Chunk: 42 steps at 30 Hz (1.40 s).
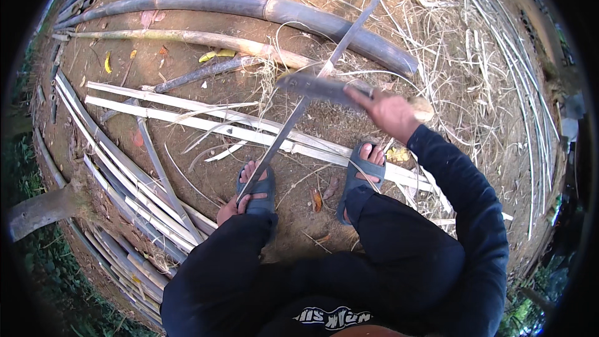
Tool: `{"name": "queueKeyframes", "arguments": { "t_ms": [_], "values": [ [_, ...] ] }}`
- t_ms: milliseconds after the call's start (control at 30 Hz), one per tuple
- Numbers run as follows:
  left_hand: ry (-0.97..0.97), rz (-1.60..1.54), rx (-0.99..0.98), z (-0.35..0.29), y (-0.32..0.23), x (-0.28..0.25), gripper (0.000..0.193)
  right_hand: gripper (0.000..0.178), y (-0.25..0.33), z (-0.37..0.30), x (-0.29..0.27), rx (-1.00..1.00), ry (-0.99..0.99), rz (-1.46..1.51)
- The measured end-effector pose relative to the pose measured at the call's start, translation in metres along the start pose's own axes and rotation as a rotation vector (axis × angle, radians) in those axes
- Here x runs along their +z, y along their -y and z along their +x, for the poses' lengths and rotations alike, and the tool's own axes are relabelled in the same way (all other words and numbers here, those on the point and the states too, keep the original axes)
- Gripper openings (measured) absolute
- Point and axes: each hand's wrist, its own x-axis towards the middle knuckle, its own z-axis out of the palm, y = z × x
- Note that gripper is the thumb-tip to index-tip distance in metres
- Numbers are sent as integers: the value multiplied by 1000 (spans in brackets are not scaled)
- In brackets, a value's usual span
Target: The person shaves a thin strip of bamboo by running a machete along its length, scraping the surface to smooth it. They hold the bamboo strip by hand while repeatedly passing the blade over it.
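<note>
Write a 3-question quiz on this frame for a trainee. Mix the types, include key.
1. Open: which hand holds the large knife?
2. True or false: the person is barefoot.
3. Fill in: the left hand is at the near end of a long, thin ____.

Key:
1. The right hand.
2. False; dark open-toed sandals are worn.
3. Strip.
</note>
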Motion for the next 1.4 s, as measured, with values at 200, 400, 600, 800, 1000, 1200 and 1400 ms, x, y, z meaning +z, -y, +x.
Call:
{"name": "queueKeyframes", "arguments": {
  "t_ms": [200,400,600,800,1000,1200,1400],
  "values": [
    [-17,124,25,9,1,-4,38,67,24,3,-5,43,19,-68],
    [-20,93,44,8,6,3,36,63,8,12,6,-75,-99,-133],
    [-51,71,74,17,21,10,34,77,-13,27,9,29,-87,-67],
    [4,89,81,17,55,18,31,70,-42,26,7,55,-149,-201],
    [-62,-58,142,14,16,4,35,68,-92,46,-5,370,42,-4],
    [37,-17,49,18,39,4,35,67,-81,51,15,73,-144,-198],
    [76,-64,55,25,36,2,35,58,-169,67,10,448,-77,-111]
  ]
}}
